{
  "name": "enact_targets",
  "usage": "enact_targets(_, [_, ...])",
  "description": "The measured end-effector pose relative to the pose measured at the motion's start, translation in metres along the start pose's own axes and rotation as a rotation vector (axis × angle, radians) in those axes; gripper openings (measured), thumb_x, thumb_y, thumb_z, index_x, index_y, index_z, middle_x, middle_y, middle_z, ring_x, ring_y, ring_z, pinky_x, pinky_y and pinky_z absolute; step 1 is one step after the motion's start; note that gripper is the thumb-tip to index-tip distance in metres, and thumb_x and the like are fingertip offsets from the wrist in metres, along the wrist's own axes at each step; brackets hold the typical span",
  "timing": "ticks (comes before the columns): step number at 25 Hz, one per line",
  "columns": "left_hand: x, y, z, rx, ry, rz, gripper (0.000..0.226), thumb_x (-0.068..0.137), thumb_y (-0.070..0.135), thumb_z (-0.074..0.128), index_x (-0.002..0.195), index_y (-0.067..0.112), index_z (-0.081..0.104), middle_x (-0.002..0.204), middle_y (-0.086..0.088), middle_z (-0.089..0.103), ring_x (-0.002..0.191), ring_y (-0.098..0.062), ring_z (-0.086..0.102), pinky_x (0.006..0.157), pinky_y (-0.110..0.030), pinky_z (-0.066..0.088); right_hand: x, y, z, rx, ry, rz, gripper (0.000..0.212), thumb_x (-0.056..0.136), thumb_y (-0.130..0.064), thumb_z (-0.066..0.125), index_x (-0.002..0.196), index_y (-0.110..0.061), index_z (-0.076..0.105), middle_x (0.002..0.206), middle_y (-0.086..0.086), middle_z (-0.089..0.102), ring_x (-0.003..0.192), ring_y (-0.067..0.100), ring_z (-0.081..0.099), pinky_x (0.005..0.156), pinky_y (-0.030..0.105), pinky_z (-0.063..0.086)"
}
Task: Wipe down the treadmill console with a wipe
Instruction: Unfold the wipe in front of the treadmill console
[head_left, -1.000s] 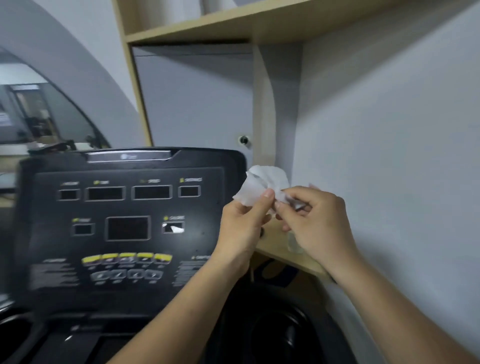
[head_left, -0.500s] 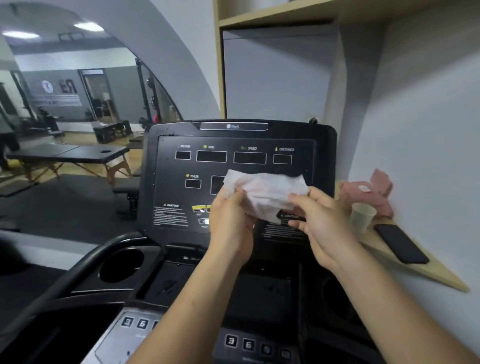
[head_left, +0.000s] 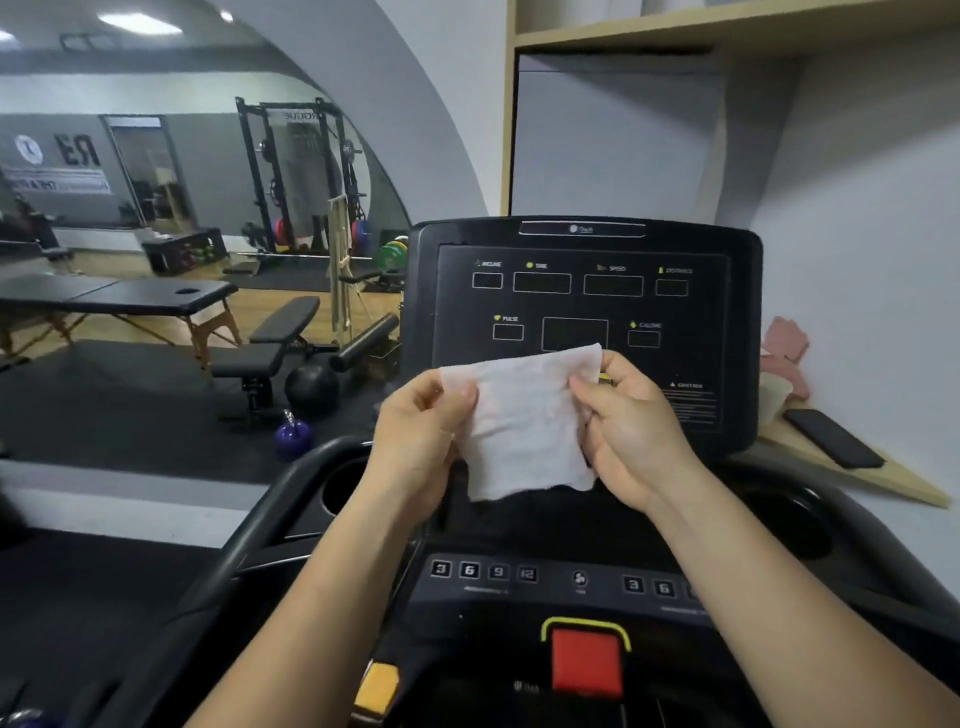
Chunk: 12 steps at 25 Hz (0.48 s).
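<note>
White wipe (head_left: 519, 426) with a faint crinkled texture; matt black console (head_left: 582, 244) with thin pale-outlined boxes (head_left: 542, 283), pale lettering (head_left: 617, 268) and small yellow-green icons (head_left: 529, 265). Red stop button (head_left: 587, 660) in a yellow frame (head_left: 584, 622), yellow-orange tab (head_left: 378, 686), white numerals (head_left: 498, 571) on dark grey keys (head_left: 470, 570). Pink cloth (head_left: 784, 348), black phone (head_left: 831, 439), pale wood shelf (head_left: 904, 486), deep purple kettlebell (head_left: 293, 436), black ball (head_left: 311, 387), green weight plates (head_left: 389, 255), black-padded bench (head_left: 260, 358), light wood floor (head_left: 260, 304), grey-white wall (head_left: 857, 208).

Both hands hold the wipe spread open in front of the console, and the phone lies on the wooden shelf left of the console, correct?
No. The head view shows the phone on the wooden shelf right of the console, not left. The left hand and right hand do hold the wipe spread open in front of it.
</note>
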<state>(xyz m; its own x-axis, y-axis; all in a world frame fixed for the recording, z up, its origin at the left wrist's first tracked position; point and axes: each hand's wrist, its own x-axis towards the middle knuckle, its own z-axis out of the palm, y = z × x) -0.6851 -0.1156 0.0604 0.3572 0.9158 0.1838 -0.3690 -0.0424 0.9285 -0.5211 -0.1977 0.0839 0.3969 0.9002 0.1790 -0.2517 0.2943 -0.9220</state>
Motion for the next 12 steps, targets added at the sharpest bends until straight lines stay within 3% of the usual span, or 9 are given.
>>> enact_targets(2, [-0.008, 0.004, -0.019, 0.097, 0.027, 0.088, 0.033, 0.092, 0.002, 0.062, 0.112, 0.028, 0.056, 0.08, -0.001, 0.075, 0.069, -0.014, 0.069, 0.054, -0.031, 0.054, -0.007, 0.005, 0.011, -0.089, 0.057, -0.03, 0.035, 0.094, 0.001, 0.054, 0.118, -0.024, 0.057, 0.1, 0.013, 0.072, 0.095, 0.031, 0.069, 0.083, 0.046, 0.056])
enact_targets(4, [-0.01, 0.009, -0.035, 0.256, 0.012, 0.175, 0.049, 0.091, 0.003, 0.062, 0.117, 0.044, 0.054, 0.074, -0.001, 0.069, 0.069, -0.016, 0.064, 0.059, -0.038, 0.057, -0.011, 0.006, 0.017, -0.194, 0.062, -0.07, 0.049, 0.093, 0.003, 0.054, 0.118, -0.039, 0.058, 0.101, 0.014, 0.073, 0.099, 0.032, 0.069, 0.087, 0.049, 0.054])
enact_targets(5, [-0.01, 0.011, -0.039, 0.336, -0.022, 0.201, 0.047, 0.092, 0.005, 0.062, 0.115, 0.046, 0.058, 0.075, -0.002, 0.068, 0.071, -0.018, 0.063, 0.065, -0.041, 0.057, -0.012, 0.005, 0.019, -0.246, 0.049, -0.083, 0.047, 0.092, 0.003, 0.054, 0.114, -0.037, 0.063, 0.1, 0.013, 0.073, 0.1, 0.032, 0.068, 0.09, 0.052, 0.053])
enact_targets(7, [-0.009, 0.014, -0.043, 0.446, -0.109, 0.181, 0.031, 0.088, 0.014, 0.07, 0.109, 0.037, 0.07, 0.084, 0.005, 0.071, 0.082, -0.017, 0.066, 0.072, -0.031, 0.057, -0.014, 0.004, 0.021, -0.388, 0.035, -0.081, 0.032, 0.088, -0.003, 0.062, 0.103, -0.029, 0.072, 0.103, 0.006, 0.073, 0.104, 0.027, 0.066, 0.096, 0.053, 0.05])
enact_targets(10, [-0.006, 0.014, -0.039, 0.726, -0.183, 0.159, 0.035, 0.072, 0.026, 0.088, 0.104, 0.027, 0.072, 0.086, 0.017, 0.067, 0.081, -0.003, 0.064, 0.073, -0.011, 0.047, -0.011, 0.005, 0.019, -0.836, 0.012, -0.139, 0.032, 0.079, -0.014, 0.075, 0.108, -0.027, 0.07, 0.114, -0.007, 0.067, 0.108, 0.01, 0.059, 0.096, 0.028, 0.047])
enact_targets(12, [0.003, 0.016, -0.03, 0.913, -0.12, 0.283, 0.022, 0.077, 0.024, 0.084, 0.096, 0.027, 0.074, 0.081, 0.021, 0.061, 0.08, -0.005, 0.062, 0.065, -0.004, 0.04, -0.004, 0.004, 0.016, -1.15, 0.04, -0.255, 0.02, 0.08, -0.02, 0.076, 0.099, -0.026, 0.073, 0.106, -0.007, 0.067, 0.097, 0.007, 0.058, 0.079, 0.012, 0.039])
